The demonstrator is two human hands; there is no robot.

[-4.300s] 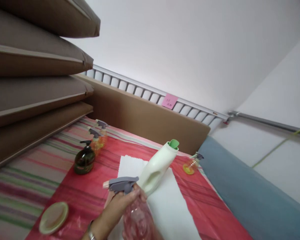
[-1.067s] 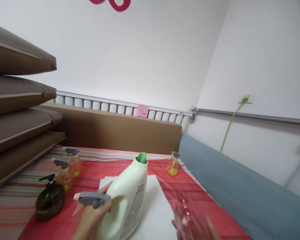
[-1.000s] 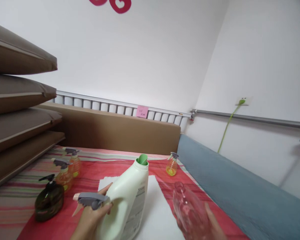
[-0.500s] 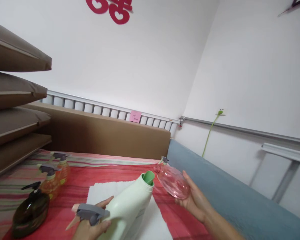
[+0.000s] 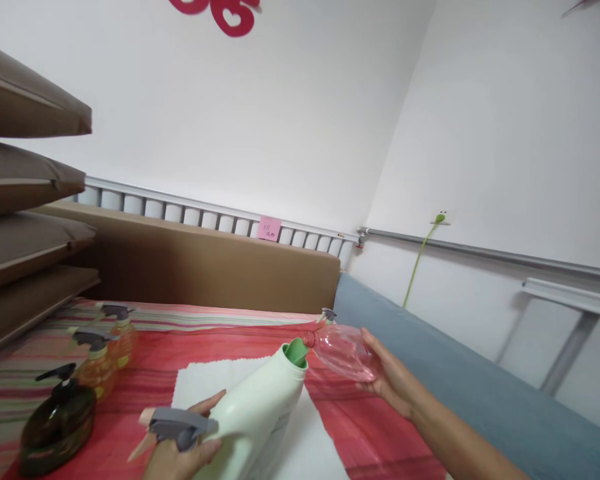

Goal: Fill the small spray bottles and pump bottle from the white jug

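Left hand [image 5: 189, 457] closed round the jug [image 5: 255, 410], which tilts up to the right, its base out of frame. Right hand [image 5: 393, 387] grips the pink bottle [image 5: 343, 352] at its base end, nearly on its side. Sprayer head [image 5: 183, 425] sits in the left grasp too, between thumb and fingers. Pink bottle's neck is at the green spout [image 5: 295, 351] in the jug's mouth; cannot tell whether they touch.

Risks (judged): a small slip of either hand could misalign neck and spout, so any liquid would land on the red cloth [image 5: 375, 430] or paper [image 5: 313, 443]. Left grasp is shared; re-gripping the jug could drop the sprayer head.

Surroundings, by size: cushions [image 5: 25, 170] at left, brown panel [image 5: 205, 263] behind, blue panel [image 5: 430, 353] at right. Dark bottle [image 5: 57, 427] and two orange sprayers [image 5: 97, 370] stand left of the left hand, limiting room there. Far sprayer [image 5: 329, 315] is mostly hidden behind the pink bottle. Nothing visible blocks neck from spout.
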